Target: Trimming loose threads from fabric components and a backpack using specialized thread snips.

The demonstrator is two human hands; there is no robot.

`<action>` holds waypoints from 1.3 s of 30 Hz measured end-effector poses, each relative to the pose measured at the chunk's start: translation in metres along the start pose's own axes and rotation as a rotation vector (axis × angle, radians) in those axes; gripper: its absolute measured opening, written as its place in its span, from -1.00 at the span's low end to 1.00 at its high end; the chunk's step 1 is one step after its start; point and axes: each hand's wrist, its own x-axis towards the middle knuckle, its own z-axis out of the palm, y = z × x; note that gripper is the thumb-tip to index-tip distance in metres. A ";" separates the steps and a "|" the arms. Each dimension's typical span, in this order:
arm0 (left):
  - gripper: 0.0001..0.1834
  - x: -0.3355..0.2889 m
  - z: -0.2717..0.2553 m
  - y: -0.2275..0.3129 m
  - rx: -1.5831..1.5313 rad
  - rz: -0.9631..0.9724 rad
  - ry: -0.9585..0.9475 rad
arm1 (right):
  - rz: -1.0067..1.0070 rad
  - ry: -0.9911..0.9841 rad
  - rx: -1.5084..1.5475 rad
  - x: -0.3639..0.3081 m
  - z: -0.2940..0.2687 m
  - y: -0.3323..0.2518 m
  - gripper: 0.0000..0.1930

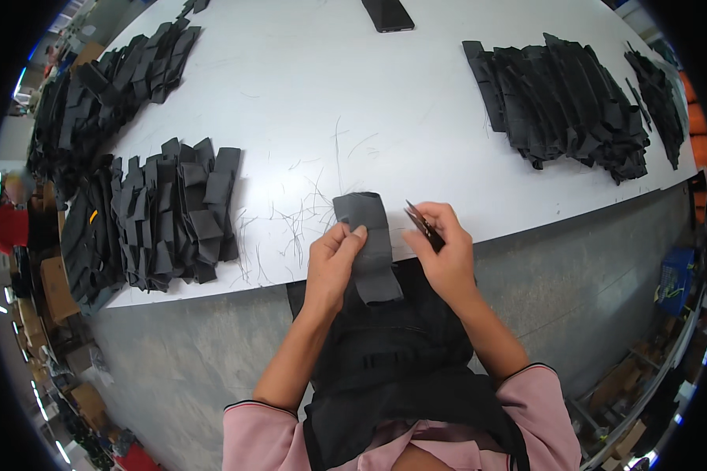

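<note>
Phone (388, 14) partly out of frame

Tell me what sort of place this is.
Probably a sewing or garment workshop: dark fabric pieces lie piled on a white table, loose threads are scattered there, and the right hand holds snips.

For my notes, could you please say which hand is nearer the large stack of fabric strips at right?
Right. The right hand, holding thread snips, is apart from the large stack, to its lower left; the left hand, pinching a fabric strip, is farther left.
</note>
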 end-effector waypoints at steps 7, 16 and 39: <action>-0.67 0.001 0.002 0.009 -0.086 0.007 0.064 | -0.172 -0.079 -0.242 -0.026 -0.022 -0.004 -0.74; -0.71 -0.004 0.003 0.010 -0.058 0.090 0.060 | -0.389 -0.131 -0.475 -0.018 -0.022 -0.017 -0.74; -0.64 -0.002 -0.007 0.006 0.140 0.120 0.024 | -0.604 -0.265 -0.632 -0.009 -0.020 -0.025 -0.75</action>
